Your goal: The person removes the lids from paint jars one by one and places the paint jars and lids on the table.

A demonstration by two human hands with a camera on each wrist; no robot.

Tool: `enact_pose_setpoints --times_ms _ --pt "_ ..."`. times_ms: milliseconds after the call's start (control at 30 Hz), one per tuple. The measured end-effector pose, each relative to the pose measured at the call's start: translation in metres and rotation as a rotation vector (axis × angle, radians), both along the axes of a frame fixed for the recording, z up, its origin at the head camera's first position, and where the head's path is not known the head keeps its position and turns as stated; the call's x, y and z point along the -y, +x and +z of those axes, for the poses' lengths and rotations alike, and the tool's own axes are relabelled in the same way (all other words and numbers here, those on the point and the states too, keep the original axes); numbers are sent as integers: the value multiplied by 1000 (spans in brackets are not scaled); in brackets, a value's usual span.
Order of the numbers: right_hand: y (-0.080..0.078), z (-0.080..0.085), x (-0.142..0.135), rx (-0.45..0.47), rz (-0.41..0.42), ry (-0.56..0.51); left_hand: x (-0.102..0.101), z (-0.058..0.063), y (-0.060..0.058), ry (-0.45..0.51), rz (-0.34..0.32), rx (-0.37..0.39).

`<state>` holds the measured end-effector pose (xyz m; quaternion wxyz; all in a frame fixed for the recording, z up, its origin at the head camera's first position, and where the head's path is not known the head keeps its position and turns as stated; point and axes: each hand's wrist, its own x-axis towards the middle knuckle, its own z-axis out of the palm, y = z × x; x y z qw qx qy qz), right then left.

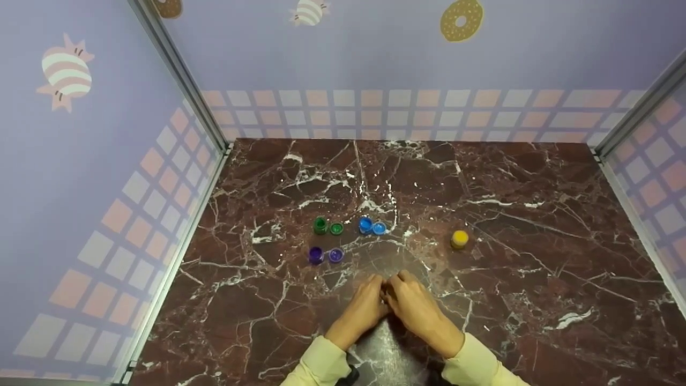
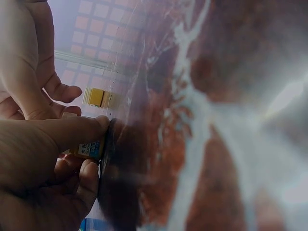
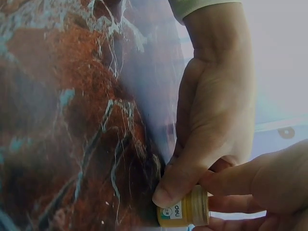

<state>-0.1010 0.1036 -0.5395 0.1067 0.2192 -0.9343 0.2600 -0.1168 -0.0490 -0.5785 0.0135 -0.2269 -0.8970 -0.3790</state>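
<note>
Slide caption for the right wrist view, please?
Left hand grips a small yellow jar over a marbled tabletop, with the right hand at one end.

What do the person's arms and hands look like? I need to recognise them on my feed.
The left hand and right hand are ungloved. Both sleeves are pale yellow, leaving the wrists uncovered. Something black shows beside the left sleeve; I cannot tell what.

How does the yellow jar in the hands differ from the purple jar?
The held jar is yellow; the purple jar is purple. The left hand grips the held jar, while the purple jar stands untouched on the table. The purple jar is open, its lid beside it; the held jar appears capped. Both are small, round jars.
</note>
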Motion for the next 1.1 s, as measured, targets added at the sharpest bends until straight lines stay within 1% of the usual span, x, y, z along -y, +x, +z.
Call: enact_pose_setpoints --times_ms 167,267,467,600,700,900,1100 --pt "-3 1 -3 -22 75 16 0 0 1 -16 1 -22" --pt "-5 2 -5 -23 143 34 0 0 1 -33 2 -32" --pt "-11 3 -12 23 264 63 -1 1 1 -38 15 0" --pt "-13 2 -17 10 320 67 -2 1 1 -34 16 15" --pt "-13 2 -19 -12 347 88 -2 1 1 -31 18 20" --pt "-13 1 -20 -19 368 101 -3 0 2 -30 30 38" --pt "-14 -1 -21 -53 388 96 -2 1 1 -32 29 23"
